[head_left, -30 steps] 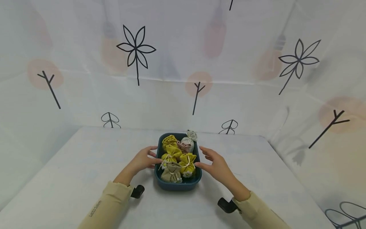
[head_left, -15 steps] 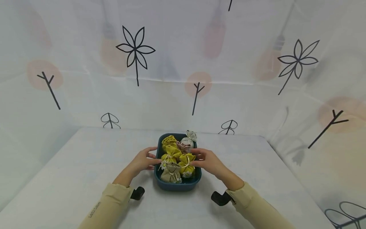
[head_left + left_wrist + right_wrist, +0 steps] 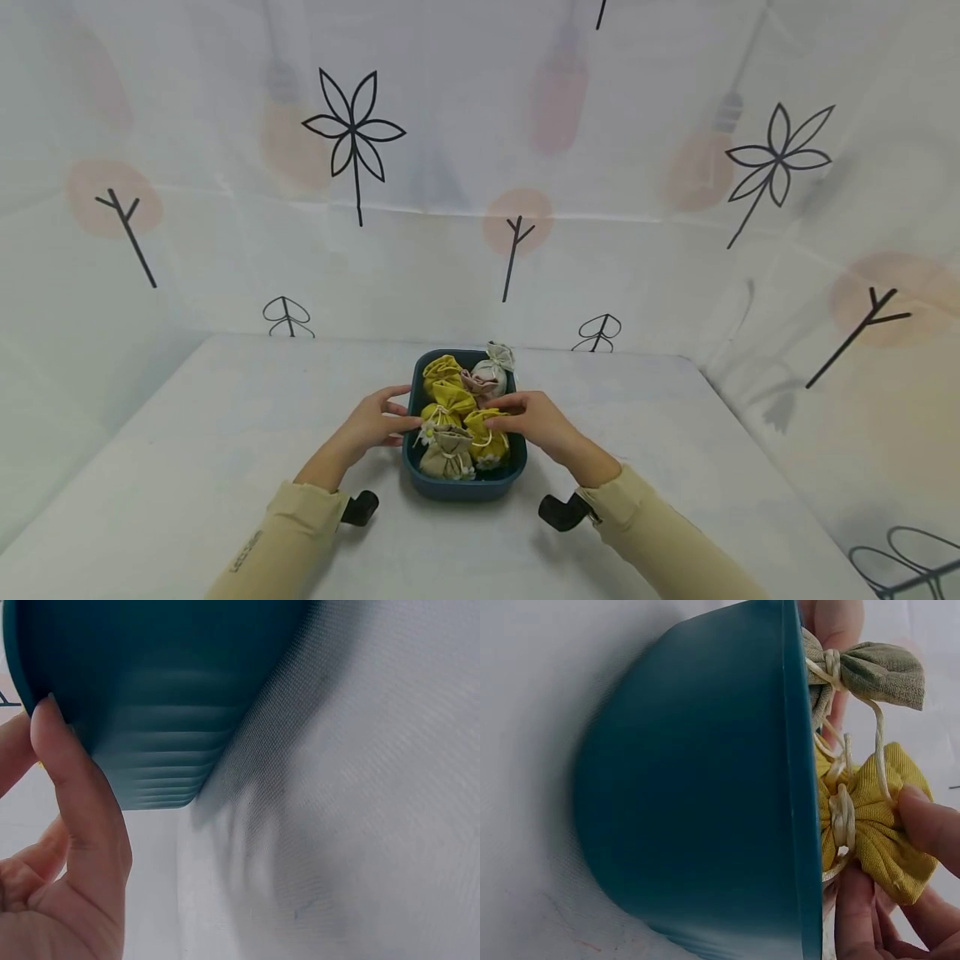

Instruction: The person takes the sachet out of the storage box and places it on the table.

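Teal bin (image 3: 468, 490) sits upright on the white bench (image 3: 225, 467), full of small tied bags. We see the right hand (image 3: 528, 423) reaching over the bin's right rim, thumb on one side and fingers on the other, pinching the gathered top of the front yellow bag (image 3: 486, 448). That bag is in the bin, against the right side; from the right wrist we note its cord-tied neck just past the rim, its body behind the wall.

Left hand (image 3: 375, 419) grips the bin's left rim, part closed: thumb over the edge, fingers along the outside.

Beside the front yellow bag, to its left, we record a beige bag (image 3: 446, 457). Behind them lie the middle yellow bag (image 3: 453, 398) and back yellow bag (image 3: 441, 369), with a pink bag (image 3: 483, 384) and a pale bag (image 3: 497, 367) at back right, the pale one's top rising above the rim. Backdrop (image 3: 427, 275): white cloth, black line flowers.
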Demonstrator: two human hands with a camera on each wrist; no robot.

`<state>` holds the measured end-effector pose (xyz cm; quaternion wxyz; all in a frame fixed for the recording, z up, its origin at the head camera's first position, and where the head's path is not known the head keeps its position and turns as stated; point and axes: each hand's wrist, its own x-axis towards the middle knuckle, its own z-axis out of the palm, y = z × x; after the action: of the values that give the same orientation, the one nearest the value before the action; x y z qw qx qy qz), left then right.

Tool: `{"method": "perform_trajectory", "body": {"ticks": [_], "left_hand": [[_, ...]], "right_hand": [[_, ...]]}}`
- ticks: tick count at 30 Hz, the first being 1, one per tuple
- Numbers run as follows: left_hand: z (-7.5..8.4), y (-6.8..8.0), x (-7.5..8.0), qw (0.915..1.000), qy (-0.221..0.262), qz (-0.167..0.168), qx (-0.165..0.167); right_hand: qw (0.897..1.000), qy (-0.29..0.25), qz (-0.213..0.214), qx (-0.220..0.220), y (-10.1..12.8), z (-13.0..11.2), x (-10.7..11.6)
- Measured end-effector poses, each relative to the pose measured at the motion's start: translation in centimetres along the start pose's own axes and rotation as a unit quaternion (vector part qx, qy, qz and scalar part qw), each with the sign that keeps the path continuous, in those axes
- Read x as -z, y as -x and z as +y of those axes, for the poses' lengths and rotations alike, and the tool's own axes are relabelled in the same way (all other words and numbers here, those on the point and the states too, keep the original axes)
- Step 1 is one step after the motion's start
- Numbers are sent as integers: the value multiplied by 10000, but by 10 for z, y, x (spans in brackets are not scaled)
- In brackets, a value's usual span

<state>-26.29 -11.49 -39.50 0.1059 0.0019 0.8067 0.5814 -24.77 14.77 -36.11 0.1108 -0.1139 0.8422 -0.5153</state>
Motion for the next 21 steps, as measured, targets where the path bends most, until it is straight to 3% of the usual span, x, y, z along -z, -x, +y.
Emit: {"method": "perform_trajectory", "body": {"ticks": [5,21], "left_hand": [[0,0,0,10000,8,6,20],[-3,-2,-1,9999,18,61,79]], "right_hand": [[9999,-69,28,-131,-5,0,0],[9992,-336,172,103,-6,-4,4]]}}
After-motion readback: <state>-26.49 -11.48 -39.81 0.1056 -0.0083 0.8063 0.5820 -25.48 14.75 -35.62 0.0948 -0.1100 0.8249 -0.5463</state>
